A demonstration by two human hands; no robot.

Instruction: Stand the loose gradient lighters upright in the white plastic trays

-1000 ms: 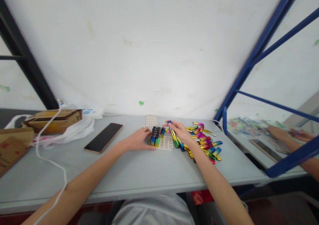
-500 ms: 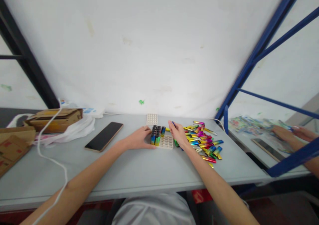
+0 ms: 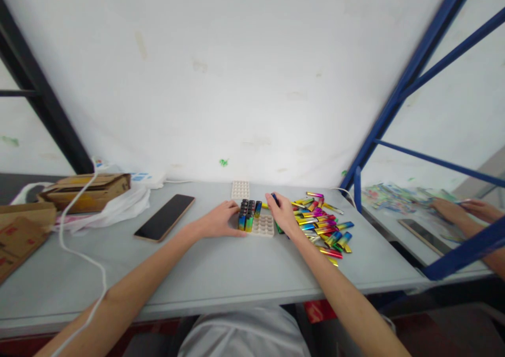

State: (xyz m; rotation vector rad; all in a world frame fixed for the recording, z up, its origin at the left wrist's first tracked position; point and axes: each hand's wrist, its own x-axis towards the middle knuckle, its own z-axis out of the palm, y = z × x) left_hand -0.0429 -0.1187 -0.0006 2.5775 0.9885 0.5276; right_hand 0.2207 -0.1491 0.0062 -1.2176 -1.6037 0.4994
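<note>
A white tray with round holes point(image 3: 263, 225) lies on the table, its left part filled with several upright metallic pieces with dark tops point(image 3: 245, 217). My left hand point(image 3: 221, 220) rests at the tray's left edge, thumb and fingers spread apart around that side. Just right of the tray, my right hand point(image 3: 283, 213) is closed on a dark-topped piece point(image 3: 275, 199), its lower part hidden by the fingers. Beside and beyond my right hand lies a loose pile of shiny coloured pieces point(image 3: 319, 222), yellow, red, pink, green and blue.
Behind the tray is a second white holed tray point(image 3: 240, 189). A phone point(image 3: 165, 217), cardboard boxes point(image 3: 89, 191), a white plastic bag point(image 3: 118, 209) and a white cable point(image 3: 84, 257) are at left. Beyond the blue frame point(image 3: 389, 109), another person's hands point(image 3: 450, 209) work over another table.
The piece in my right hand has tilted, its dark top now showing more clearly above the fingers. My left hand stays at the tray.
</note>
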